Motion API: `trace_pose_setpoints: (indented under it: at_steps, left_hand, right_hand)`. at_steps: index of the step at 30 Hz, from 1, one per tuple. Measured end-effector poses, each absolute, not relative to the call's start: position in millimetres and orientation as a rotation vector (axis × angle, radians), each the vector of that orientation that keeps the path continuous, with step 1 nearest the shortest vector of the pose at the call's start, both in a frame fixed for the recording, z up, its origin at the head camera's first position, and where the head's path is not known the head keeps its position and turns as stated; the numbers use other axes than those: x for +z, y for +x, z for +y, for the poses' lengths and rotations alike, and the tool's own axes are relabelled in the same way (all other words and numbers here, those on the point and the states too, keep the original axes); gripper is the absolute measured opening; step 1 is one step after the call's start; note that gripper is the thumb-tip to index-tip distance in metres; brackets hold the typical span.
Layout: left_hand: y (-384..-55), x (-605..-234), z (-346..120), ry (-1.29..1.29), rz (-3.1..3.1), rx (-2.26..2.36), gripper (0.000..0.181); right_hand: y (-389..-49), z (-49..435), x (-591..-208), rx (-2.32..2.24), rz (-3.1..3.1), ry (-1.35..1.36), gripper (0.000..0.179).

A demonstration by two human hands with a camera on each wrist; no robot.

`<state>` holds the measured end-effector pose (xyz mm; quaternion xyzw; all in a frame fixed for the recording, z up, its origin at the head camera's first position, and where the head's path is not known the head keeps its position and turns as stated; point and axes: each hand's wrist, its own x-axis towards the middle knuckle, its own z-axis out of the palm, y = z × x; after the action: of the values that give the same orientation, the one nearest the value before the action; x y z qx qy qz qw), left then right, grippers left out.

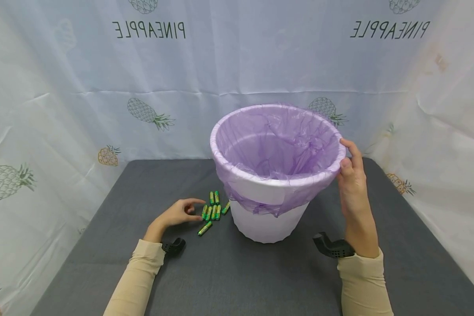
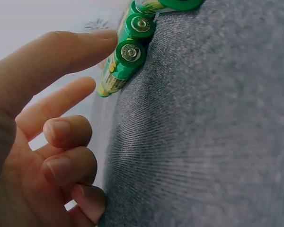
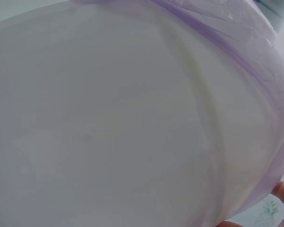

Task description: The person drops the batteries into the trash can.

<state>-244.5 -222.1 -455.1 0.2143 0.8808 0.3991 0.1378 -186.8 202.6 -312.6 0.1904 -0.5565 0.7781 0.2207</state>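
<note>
My left hand (image 1: 179, 212) is low over the grey table at the left of a cluster of green batteries (image 1: 213, 212). Its thumb and index finger are spread around the leftmost battery (image 2: 124, 61), with no firm pinch visible. In the left wrist view the other fingers are loosely bent. A white trash bin (image 1: 266, 226) stands upright to the right of the batteries, lined with a translucent purple bag (image 1: 256, 151) folded over its rim. At the bin's right side, my right hand (image 1: 352, 180) grips the rim through the bag. The bin's wall (image 3: 109, 118) fills most of the right wrist view.
One battery (image 1: 205, 228) lies apart, nearer the front. Another battery (image 1: 226, 208) is close against the bin's left side. A white pineapple-print curtain (image 1: 197, 66) hangs behind and beside the dark grey table (image 1: 229, 281).
</note>
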Motion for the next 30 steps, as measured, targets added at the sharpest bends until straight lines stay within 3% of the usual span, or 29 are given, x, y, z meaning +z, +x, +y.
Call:
trace_pose_setpoints:
  at_steps: [11,30]
  left_hand:
    - [-247.8,-452.8,-219.0,0.587,2.547,1.056,0.058]
    - [-246.0,-452.5,-214.7,0.541,2.625,1.027,0.051]
  right_hand:
    - [-187.3,202.5,-312.6,2.145,-1.533,0.542,0.057]
    - [-188.7,204.5,-314.3,2.147,-1.547,0.522,0.054]
